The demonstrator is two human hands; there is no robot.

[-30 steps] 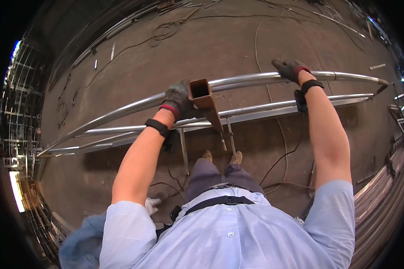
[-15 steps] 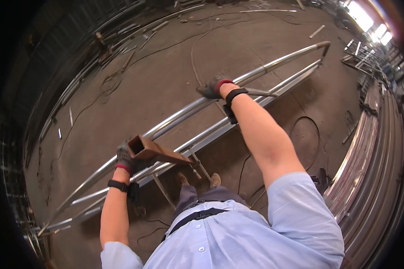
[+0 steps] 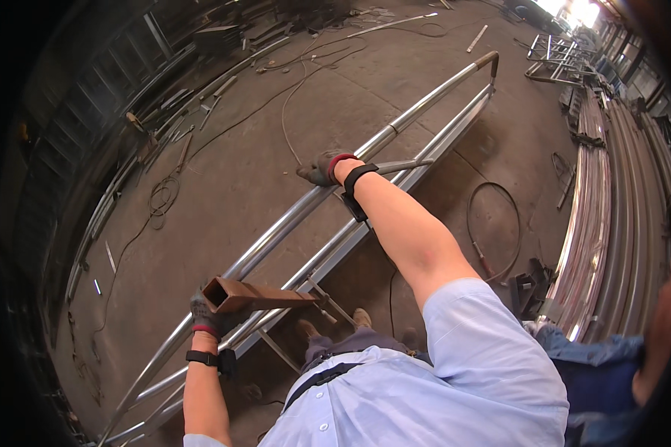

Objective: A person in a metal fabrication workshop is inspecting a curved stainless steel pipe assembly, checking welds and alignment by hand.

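Note:
A long railing frame of shiny round metal pipes [image 3: 275, 232] runs slantwise in front of me, from lower left to upper right. My right hand [image 3: 323, 168], in a dark glove with a red cuff, is closed over its upper pipe near the middle. Lower down the same pipe, my left hand [image 3: 206, 313], gloved alike, grips the railing beside a rusty square tube [image 3: 253, 297]. The tube's hollow end faces up at me and hides part of the left fingers. Thin cross bars [image 3: 279, 352] join the frame near my feet.
Long metal profiles [image 3: 592, 223] lie stacked on the right, with welded frames [image 3: 563, 59] beyond. A person in blue clothing [image 3: 600, 372] is at the lower right. Cables [image 3: 287, 123] and a looped hose [image 3: 518, 216] lie on the floor; scrap lengths line the far left.
My view has turned, so the railing and both hands appear further left and mostly lower. Both hands keep their hold. A person in blue has come into view at the lower right.

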